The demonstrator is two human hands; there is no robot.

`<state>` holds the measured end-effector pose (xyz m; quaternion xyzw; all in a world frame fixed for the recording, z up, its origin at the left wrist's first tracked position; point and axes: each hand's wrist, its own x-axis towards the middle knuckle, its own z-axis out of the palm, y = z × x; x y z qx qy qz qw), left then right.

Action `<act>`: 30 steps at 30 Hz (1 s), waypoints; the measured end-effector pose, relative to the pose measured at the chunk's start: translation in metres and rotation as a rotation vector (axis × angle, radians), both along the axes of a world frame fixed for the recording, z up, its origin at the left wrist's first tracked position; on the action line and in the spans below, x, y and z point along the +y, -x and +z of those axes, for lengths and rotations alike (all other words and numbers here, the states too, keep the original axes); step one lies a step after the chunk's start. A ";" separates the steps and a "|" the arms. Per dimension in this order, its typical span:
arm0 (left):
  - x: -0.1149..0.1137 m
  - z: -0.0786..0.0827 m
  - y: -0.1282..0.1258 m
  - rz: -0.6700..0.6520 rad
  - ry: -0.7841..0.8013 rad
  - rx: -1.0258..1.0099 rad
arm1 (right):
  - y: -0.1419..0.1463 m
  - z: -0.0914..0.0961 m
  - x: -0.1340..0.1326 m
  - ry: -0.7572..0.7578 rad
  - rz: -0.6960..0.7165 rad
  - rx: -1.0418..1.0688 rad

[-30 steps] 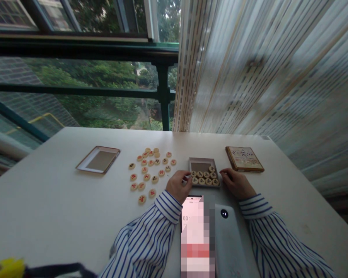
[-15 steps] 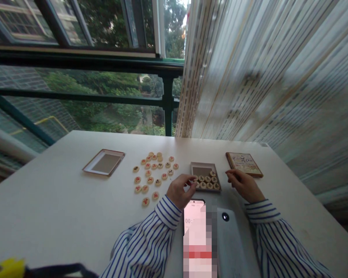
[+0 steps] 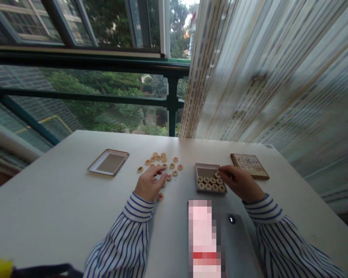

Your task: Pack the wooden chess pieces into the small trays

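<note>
Round wooden chess pieces (image 3: 168, 164) with red and black characters lie scattered on the white table (image 3: 46, 208). My left hand (image 3: 148, 184) rests palm down over the near part of that scatter, fingers stretched out on the pieces. A small open box (image 3: 203, 170) to the right holds two rows of pieces along its near side. My right hand (image 3: 238, 180) is at the box's right edge, fingers pinched together at a piece; what they hold is hidden.
An empty box lid (image 3: 108, 162) lies at the left. A decorated flat box (image 3: 249, 165) lies at the far right. A phone (image 3: 204, 239) and a grey device (image 3: 240, 243) lie near me. A striped curtain (image 3: 272, 77) hangs behind.
My left hand left the box's left edge and went left onto the scattered pieces. My right hand moved in to the box's right edge.
</note>
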<state>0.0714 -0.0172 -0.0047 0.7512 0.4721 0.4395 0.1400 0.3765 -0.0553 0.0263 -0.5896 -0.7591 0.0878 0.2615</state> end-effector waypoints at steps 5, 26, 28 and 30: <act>0.007 -0.011 0.021 0.009 -0.106 0.133 | 0.031 0.009 0.011 -0.004 0.149 -0.096; 0.008 -0.042 0.018 -0.021 -0.036 0.455 | 0.115 0.001 0.025 0.122 0.436 -0.521; 0.009 -0.043 0.018 -0.016 -0.025 0.462 | 0.114 0.002 0.025 0.127 0.436 -0.525; 0.009 -0.044 0.018 -0.017 -0.013 0.472 | 0.114 0.004 0.024 0.129 0.439 -0.527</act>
